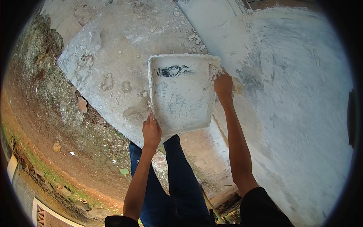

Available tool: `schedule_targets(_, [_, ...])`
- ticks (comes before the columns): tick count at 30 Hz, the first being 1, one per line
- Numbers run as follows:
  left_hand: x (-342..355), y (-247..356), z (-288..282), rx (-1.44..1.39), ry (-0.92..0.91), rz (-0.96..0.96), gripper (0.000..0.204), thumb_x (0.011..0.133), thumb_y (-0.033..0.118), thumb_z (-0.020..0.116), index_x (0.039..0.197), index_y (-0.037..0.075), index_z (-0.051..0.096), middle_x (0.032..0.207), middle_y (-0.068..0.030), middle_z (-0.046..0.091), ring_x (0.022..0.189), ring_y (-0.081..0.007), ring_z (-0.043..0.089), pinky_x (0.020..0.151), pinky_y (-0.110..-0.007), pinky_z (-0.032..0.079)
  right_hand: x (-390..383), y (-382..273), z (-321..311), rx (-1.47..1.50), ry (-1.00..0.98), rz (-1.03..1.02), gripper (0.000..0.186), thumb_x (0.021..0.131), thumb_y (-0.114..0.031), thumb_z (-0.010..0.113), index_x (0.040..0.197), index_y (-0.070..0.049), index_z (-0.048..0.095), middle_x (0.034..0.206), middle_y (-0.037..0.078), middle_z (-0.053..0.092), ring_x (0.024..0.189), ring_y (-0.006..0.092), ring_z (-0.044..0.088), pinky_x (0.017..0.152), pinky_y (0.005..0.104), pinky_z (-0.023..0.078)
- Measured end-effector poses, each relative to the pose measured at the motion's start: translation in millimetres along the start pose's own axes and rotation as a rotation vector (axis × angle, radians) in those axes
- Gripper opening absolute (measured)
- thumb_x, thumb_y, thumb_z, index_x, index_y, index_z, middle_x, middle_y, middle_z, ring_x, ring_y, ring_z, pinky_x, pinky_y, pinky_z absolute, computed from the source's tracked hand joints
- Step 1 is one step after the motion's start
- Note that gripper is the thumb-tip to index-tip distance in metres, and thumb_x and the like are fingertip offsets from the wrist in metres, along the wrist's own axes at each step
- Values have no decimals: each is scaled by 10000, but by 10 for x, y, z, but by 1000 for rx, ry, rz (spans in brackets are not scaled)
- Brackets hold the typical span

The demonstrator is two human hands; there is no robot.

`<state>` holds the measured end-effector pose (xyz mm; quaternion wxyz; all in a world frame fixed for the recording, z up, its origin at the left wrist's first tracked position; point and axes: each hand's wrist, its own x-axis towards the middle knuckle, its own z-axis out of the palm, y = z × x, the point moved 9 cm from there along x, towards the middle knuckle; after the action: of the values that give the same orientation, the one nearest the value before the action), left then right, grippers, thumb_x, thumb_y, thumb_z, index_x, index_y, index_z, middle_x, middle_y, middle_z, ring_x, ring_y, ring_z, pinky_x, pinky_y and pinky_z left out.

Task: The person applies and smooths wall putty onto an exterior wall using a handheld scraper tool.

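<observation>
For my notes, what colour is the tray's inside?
Tray: whitish inside with dark smudges, best in the head view.

Left grip (152, 133) and right grip (224, 86) flank the tray (183, 104).

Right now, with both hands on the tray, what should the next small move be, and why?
Perhaps slide the left hand farther up the side of the tray, level with the right hand. The left grips nearer the person's legs, while the right is close to the far corner, so matching them would likely steady the tray.
</observation>
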<state>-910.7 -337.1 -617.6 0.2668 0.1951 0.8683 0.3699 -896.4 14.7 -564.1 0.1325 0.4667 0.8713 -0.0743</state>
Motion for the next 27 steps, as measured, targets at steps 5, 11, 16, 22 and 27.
schedule_targets(5, [12,10,1,-12,9,2,598,807,-71,506,1371,-71,309,905,-237,576,796,-386,561,756,-453,436,-1,-101,13,-22,2,-65,492,795,-53,582,1283,-53,526,870,232,657,825,368,652,731,435,526])
schedule_targets(11, [1,-8,-17,29,28,22,601,807,-71,501,1375,-69,306,889,-228,582,768,-375,565,755,-447,437,-3,-404,29,-92,5,-117,472,801,-21,521,1272,-57,541,805,225,657,794,377,652,717,453,522])
schedule_targets(16, [10,26,-60,36,23,51,619,803,-72,497,1387,-65,294,886,-221,583,757,-360,567,750,-430,441,-79,-4,105,61,64,80,467,809,-44,535,1275,-39,524,789,228,654,794,379,650,705,441,520])
schedule_targets(22, [31,4,22,-24,-69,-16,649,810,-57,512,1404,-61,251,1021,-268,580,845,-413,558,808,-450,427,40,201,317,-81,87,-105,418,804,-122,610,1172,67,544,741,235,645,811,335,663,715,392,523])
schedule_targets(27, [-9,-98,-18,-14,-48,-55,619,821,-63,504,1393,-69,268,1009,-271,580,861,-417,556,811,-474,417,-283,-249,310,249,34,61,137,761,-59,609,796,71,632,689,176,635,587,265,644,519,358,522])
